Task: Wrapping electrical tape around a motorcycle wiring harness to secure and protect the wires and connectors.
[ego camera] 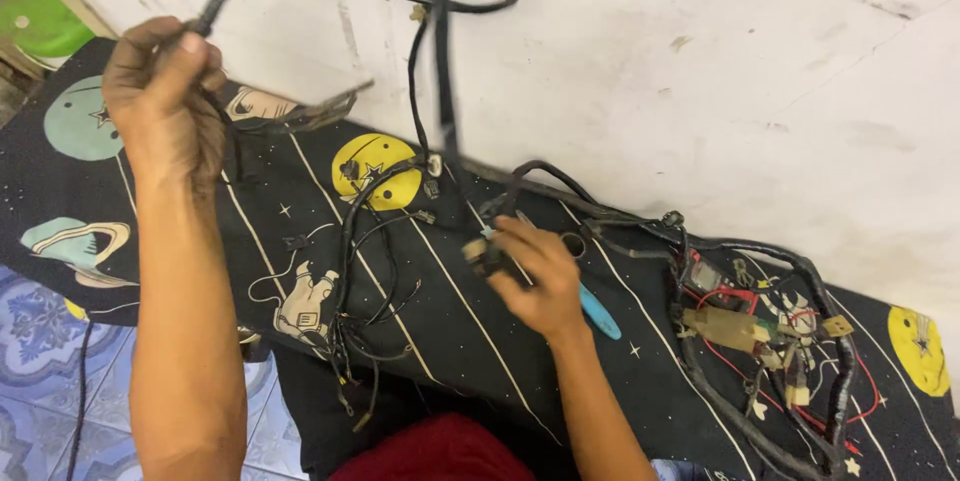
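Over the space-print cloth [150, 231], I've got a black wire harness [440, 91] strung up between both hands.

My left hand [165, 101] is raised high and closed around one end of the black cable, which loops up near the white wall [700, 61] and drops down toward the cloth. My right hand [535, 276] is low, fingers pinched shut on a small connector [478, 251] on the same harness, just beside a blue-handled tool [600, 313]. Risk, as I judge it: the dangling branches [370, 271] lie tangled over each other, so pulling higher with the left could snag them, yank the connector from my right, or drag the second bundle with red wires [760, 331] across the cloth.
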